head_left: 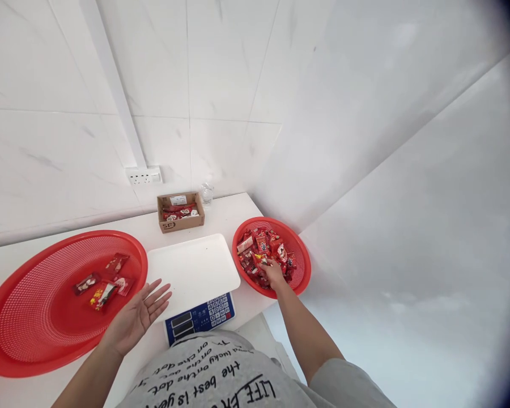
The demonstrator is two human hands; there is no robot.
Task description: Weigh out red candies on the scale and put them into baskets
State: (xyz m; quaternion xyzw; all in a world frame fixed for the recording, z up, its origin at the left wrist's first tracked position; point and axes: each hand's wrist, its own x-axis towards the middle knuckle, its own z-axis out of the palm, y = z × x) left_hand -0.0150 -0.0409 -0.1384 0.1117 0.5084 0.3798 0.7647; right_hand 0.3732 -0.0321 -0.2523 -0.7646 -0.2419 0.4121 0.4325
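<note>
Many red candy packets [261,241] fill the right red basket [305,266]. My right hand [272,272] reaches into that basket, its fingers closed around a red and yellow packet [259,259] on top of the pile. My left hand [138,316] is palm up with its fingers apart, empty, beside the right rim of the large left red basket [29,306]. Several packets [104,294] lie in the bottom of that left basket. Between the baskets sits a scale's white tray [191,269], with nothing on it.
The scale's blue keypad panel [202,317] faces my body. Behind the tray stands a small cardboard box [181,224] with red packets in it, beside a clear glass [207,192]. Everything rests on a white table [232,209] against a tiled wall.
</note>
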